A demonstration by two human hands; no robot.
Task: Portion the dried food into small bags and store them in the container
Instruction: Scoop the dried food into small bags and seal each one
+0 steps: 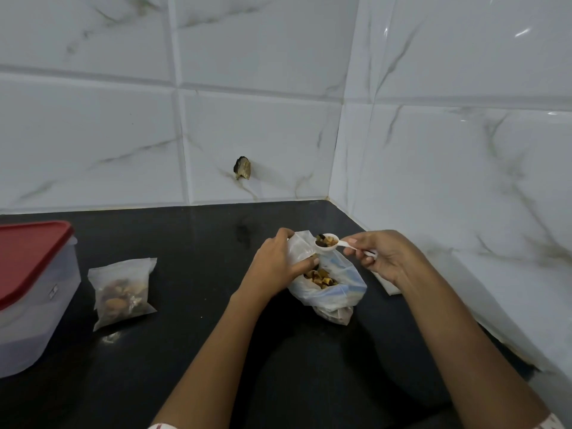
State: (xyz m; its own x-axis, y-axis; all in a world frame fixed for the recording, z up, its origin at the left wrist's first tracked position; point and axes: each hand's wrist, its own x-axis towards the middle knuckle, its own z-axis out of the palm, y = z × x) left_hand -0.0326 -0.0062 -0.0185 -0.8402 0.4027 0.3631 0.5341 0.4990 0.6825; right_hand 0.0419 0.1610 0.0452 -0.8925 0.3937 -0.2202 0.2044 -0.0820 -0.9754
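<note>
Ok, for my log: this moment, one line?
left hand: grips small bag | right hand: loaded spoon at it | filled bag: on counter | container: lidded

No legible text in view. The only label is a small dark-and-white sticker (53,291) on the right-hand wall of the red-lidded plastic container (31,329), at the left of the counter, and it is too small and blurred to read. Blue patches show on the open plastic bag (340,289) at centre, but no characters can be made out there.
</note>
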